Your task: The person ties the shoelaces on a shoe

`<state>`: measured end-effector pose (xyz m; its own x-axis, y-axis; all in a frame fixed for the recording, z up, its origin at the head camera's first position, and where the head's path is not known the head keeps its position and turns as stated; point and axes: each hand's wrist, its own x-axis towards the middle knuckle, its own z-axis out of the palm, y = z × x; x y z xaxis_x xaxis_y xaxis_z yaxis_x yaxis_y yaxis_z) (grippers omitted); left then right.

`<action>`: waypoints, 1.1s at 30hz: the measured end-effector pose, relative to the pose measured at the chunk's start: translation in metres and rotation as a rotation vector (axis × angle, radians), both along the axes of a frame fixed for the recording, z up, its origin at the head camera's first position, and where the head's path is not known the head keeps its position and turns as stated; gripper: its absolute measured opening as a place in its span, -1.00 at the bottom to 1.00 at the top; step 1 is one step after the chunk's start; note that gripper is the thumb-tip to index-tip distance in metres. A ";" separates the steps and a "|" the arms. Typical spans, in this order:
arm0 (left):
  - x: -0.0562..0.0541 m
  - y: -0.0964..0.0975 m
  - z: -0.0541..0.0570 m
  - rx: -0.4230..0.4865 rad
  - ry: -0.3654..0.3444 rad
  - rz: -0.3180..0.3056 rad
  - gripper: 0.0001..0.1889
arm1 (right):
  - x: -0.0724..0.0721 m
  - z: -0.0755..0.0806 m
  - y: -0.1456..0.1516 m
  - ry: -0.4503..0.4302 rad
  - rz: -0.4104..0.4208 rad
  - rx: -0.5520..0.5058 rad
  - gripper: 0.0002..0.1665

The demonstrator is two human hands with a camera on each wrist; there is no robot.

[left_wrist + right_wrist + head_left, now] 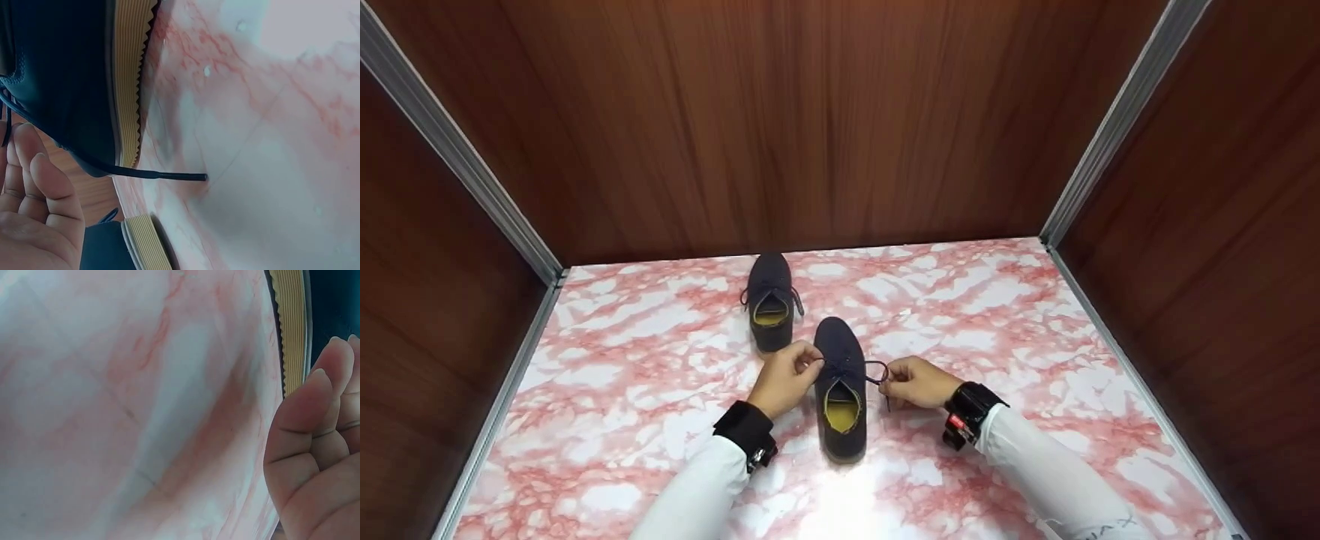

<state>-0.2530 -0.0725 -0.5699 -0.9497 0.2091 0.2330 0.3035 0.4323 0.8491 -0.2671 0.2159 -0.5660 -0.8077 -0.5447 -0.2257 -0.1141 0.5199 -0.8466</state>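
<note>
A dark shoe with a yellow insole lies toe-away between the two hands, its ribbed tan sole showing in the left wrist view. My left hand is at the shoe's left side, thumb and fingertips pinching a dark shoelace. A loose lace end sticks out over the surface. On the other side, my right hand pinches a looped shoelace beside the shoe, with a short tail below the fingers. The right wrist view shows the curled right fingers, but no lace.
The matching shoe, its laces out at both sides, stands farther back and left. Both shoes are on a red-and-white marbled surface. Dark wood-look panels with metal edge strips enclose the back and sides.
</note>
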 end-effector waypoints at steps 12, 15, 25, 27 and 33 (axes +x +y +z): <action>0.000 0.003 0.000 0.029 -0.011 -0.001 -0.92 | 0.000 0.002 -0.004 0.067 0.030 -0.058 -0.66; -0.001 0.003 0.000 0.027 -0.002 -0.009 -0.93 | 0.000 0.004 -0.007 0.203 0.021 -0.101 -0.46; -0.002 -0.002 0.004 -0.017 -0.005 -0.013 -0.94 | 0.002 0.016 -0.013 0.335 -0.049 -0.165 -0.86; -0.002 -0.003 0.005 -0.026 -0.008 -0.008 -0.94 | 0.002 0.017 -0.013 0.345 -0.057 -0.139 -0.83; -0.002 -0.005 0.007 -0.072 0.027 0.012 -0.94 | -0.001 0.018 -0.010 0.298 -0.081 -0.106 -0.85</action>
